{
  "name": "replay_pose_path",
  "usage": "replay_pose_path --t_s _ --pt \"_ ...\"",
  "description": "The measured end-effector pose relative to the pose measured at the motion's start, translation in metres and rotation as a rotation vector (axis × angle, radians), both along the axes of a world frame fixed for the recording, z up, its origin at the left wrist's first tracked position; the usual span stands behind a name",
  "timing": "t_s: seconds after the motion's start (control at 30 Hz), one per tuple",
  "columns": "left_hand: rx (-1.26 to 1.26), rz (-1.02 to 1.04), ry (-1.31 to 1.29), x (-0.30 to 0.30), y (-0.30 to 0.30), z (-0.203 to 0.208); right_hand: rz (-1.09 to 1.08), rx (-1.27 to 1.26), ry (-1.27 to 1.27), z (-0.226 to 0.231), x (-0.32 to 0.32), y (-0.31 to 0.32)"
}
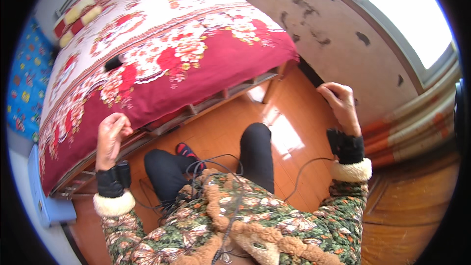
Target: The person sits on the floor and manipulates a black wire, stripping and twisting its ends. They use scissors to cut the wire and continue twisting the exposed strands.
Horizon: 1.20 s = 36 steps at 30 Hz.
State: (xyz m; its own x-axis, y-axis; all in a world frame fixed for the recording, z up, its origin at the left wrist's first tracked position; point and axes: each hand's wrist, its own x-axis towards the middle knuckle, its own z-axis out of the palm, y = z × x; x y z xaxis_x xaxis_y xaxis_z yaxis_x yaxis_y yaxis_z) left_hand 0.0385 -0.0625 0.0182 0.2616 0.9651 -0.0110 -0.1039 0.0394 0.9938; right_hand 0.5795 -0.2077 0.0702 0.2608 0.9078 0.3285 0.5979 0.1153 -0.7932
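Note:
My left hand (113, 136) is raised in front of the near edge of the bed, its fingers curled in against the thumb. Off to the right, my right hand (342, 102) is up near the wall, also with bent fingers and the thumb close to them. Nothing shows in either hand, and neither appears to touch anything. The bed is spread with a dark red and white flowered bedspread (216, 59). A small black cylindrical object (114, 63) lies on it, beyond my left hand; its kind is unclear.
Black bands with cables circle both my wrists, and a cable (299, 179) loops across my lap. Red and cream cushions (78, 17) lie at the bed's far left. A blue plastic piece (54, 206) stands at lower left. Striped curtains (392, 132) hang below the window (407, 10).

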Motion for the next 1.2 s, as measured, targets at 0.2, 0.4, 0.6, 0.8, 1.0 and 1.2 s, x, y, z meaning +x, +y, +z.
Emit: replay_pose_path --t_s 0.2,0.4,0.6,0.8,1.0,1.2 --pt "-0.023 -0.065 -0.021 0.021 -0.011 0.016 0.031 -0.088 0.244 0.003 -0.009 0.003" --pt "-0.059 -0.209 -0.047 0.041 -0.027 0.034 0.182 -0.189 0.092 0.005 -0.052 0.024" --pt "-0.145 -0.315 -0.15 0.063 -0.04 0.031 0.577 -0.235 0.304 -0.027 -0.136 0.054" --pt "-0.173 -0.397 -0.177 0.08 -0.052 0.031 0.945 -0.295 0.542 -0.034 -0.221 0.07" --pt "-0.201 -0.39 -0.185 0.084 -0.055 0.03 0.934 -0.46 0.704 -0.044 -0.253 0.069" --pt "-0.132 -0.338 -0.151 0.079 -0.052 0.029 0.837 -0.364 0.705 -0.044 -0.216 0.067"
